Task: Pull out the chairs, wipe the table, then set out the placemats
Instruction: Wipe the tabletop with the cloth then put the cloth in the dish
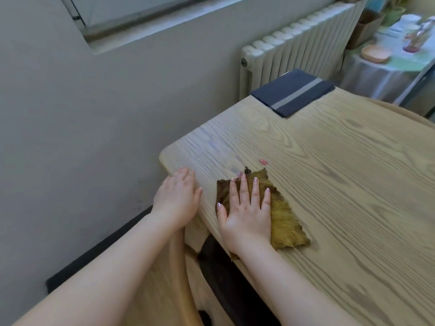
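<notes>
A chair (164, 278) sits pulled out nearest; wiping is underway: the right hand (246, 217) presses flat-fingered on the yellow cloth (282, 222), the left hand (177, 201) rests flat on the table (341, 184) edge; folded placemats (292, 92) wait at the far corner, unlaid

Home dining rm: wood table (329, 172), radiator (294, 48), window (141, 10), cluttered side table (376, 74).
</notes>
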